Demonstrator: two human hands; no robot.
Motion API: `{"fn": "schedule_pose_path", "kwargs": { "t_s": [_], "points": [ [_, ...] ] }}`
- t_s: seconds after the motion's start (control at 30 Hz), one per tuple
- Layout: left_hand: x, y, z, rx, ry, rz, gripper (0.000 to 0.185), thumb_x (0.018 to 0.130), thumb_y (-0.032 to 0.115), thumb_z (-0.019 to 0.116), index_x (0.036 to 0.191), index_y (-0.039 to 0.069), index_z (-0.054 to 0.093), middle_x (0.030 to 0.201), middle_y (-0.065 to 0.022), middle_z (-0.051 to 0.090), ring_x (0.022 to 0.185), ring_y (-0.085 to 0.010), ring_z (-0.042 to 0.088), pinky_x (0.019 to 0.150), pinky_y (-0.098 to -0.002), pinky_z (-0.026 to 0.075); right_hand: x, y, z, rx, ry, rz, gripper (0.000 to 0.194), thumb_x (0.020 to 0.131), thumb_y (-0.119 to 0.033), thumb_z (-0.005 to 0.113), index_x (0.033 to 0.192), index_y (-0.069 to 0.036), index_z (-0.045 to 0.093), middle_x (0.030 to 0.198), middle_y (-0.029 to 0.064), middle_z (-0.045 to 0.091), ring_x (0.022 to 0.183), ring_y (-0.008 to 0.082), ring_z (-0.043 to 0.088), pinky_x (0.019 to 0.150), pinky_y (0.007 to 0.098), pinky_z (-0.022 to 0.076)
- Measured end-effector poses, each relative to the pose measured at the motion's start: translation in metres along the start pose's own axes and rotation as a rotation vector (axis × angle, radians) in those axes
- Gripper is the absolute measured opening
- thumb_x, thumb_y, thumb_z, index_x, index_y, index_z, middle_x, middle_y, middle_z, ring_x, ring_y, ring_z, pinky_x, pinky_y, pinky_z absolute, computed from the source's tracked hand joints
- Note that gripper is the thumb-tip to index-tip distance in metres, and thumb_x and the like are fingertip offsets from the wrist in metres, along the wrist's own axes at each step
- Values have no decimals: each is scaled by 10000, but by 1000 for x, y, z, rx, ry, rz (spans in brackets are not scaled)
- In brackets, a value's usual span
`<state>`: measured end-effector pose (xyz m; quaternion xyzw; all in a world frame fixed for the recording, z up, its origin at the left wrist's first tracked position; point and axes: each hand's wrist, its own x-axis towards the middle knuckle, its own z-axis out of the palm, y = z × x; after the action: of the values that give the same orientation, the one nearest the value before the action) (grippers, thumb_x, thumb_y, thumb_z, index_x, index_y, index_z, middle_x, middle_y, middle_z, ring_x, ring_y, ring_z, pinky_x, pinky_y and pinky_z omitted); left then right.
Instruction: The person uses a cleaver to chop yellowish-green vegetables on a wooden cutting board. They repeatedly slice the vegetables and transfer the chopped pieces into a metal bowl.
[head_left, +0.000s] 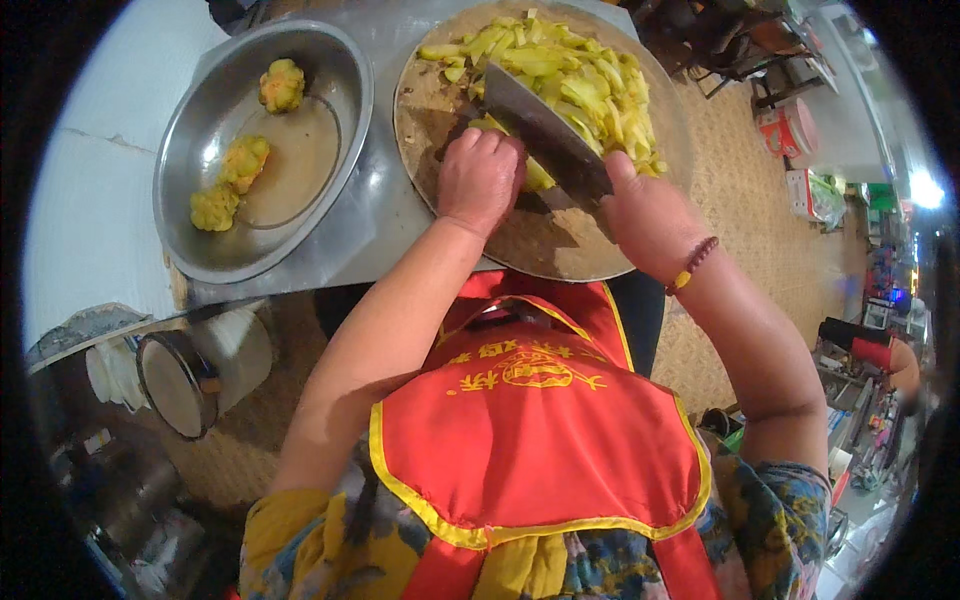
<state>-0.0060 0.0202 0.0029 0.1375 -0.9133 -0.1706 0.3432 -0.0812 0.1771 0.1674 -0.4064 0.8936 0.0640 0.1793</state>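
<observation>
My right hand grips the handle of a broad cleaver, its blade slanting up and left across a round wooden chopping board. Just left of the blade, my left hand has its fingers curled down on a yellow-green vegetable piece, mostly covered by the hand and blade. Beyond the cleaver lies a heap of sliced yellow-green vegetable, probably pickled mustard stem. Left of the board, an oval metal basin holds several whole knobbly stems and a little cloudy liquid.
Board and basin stand on a metal-topped table. A white wall borders it on the left, and a lidded bucket is below. To the right are a red-and-white tub, a wooden stool and another person's arm.
</observation>
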Motion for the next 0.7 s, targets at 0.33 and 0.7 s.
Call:
{"fn": "schedule_pose_path", "kwargs": {
  "t_s": [0.33,0.7],
  "points": [
    [1,-1,-7,-133,-3,9,125,774,110,650,894,75,638,896,-82,631,885,-308,588,798,-404,502,62,8,42,244,255,-40,254,889,-176,565,1058,-20,455,853,274,657,823,451,648,713,534,516],
    [-14,-6,-11,-120,-35,-125,207,769,90,688,956,39,616,1008,-139,594,967,-358,559,853,-433,484,1,2,5,27,26,-38,176,909,-125,496,1046,-20,463,826,254,662,807,425,663,703,528,520]
  ]
}}
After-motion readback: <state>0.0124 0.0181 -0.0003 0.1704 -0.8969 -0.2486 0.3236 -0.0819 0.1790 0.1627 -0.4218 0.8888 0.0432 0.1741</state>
